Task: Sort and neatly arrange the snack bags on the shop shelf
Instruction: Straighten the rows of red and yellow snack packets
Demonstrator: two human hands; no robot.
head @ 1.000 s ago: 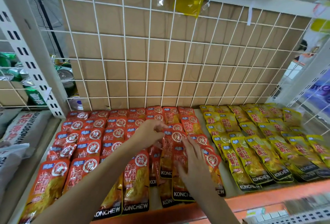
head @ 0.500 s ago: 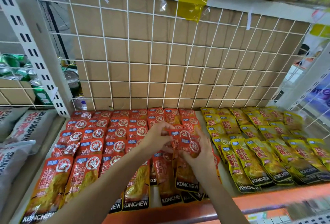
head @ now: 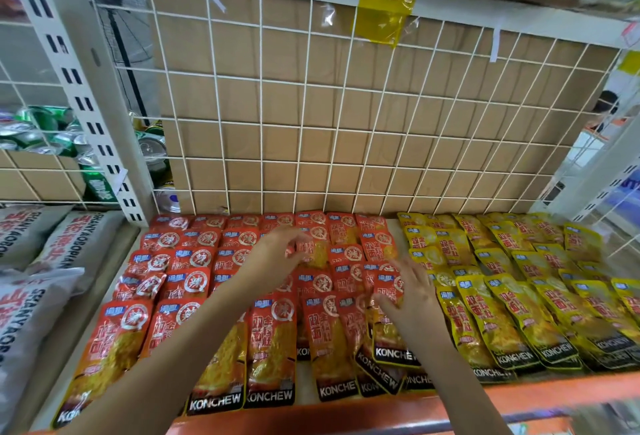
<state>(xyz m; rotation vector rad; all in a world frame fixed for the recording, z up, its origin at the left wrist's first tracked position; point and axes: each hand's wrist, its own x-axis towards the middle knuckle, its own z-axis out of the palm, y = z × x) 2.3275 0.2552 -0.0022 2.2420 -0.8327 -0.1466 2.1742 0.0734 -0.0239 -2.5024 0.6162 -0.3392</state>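
Red snack bags point(head: 270, 341) lie in overlapping rows on the left half of the shelf, and yellow snack bags point(head: 502, 323) fill the right half. My left hand point(head: 277, 256) hovers over the middle red rows. Its fingers are loosely spread beside a red bag point(head: 317, 254) and hold nothing that I can see. My right hand point(head: 410, 294) lies palm down with spread fingers on a red bag point(head: 389, 337) at the right edge of the red group. The red bags below that hand lie crooked and overlap one another.
A white wire grid point(head: 346, 115) backed by cardboard closes off the rear. An orange shelf lip point(head: 519, 394) runs along the front. Grey sacks point(head: 41, 261) lie on the neighbouring shelf to the left, with green cans point(head: 52, 133) behind the white upright point(head: 93, 122).
Both hands held one red bag half a second ago. My left hand has let go and moved up and left. My right hand stays on that bag, now flat among the rows.
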